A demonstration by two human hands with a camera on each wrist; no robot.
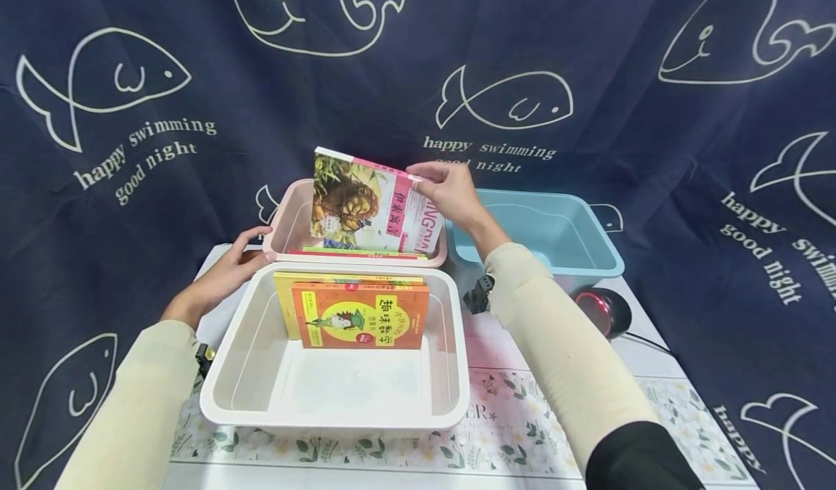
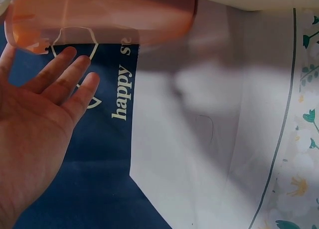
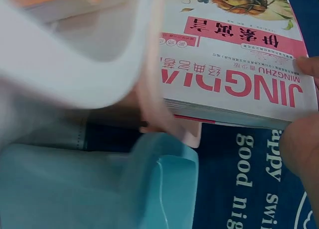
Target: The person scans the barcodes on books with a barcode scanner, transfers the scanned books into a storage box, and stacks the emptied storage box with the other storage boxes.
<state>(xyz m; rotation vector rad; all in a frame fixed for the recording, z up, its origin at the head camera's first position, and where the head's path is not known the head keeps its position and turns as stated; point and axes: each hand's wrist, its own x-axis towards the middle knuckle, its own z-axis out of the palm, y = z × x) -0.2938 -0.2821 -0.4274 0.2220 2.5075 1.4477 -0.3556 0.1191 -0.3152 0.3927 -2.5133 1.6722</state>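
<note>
My right hand [image 1: 451, 192] pinches the top right corner of a paperback book [image 1: 355, 203] with a lion and pink lettering on its cover. The book stands tilted in the pink bin [image 1: 287, 210]; its lower edge is hidden behind thin books [image 1: 359, 255] there. In the right wrist view, thumb and fingers grip the same book [image 3: 234, 79] at its corner. My left hand [image 1: 228, 276] is at the pink bin's left end, fingers touching its rim. The left wrist view shows those fingers [image 2: 70, 84] nearly straight beneath the pink bin [image 2: 114, 14].
In front stands a white bin [image 1: 451, 345] with orange and yellow books [image 1: 355, 323] upright along its far wall. A blue bin [image 1: 562, 221] is at the right, and a dark round device [image 1: 604, 312] with a red light sits beside it. A dark curtain [image 1: 366, 98] hangs behind.
</note>
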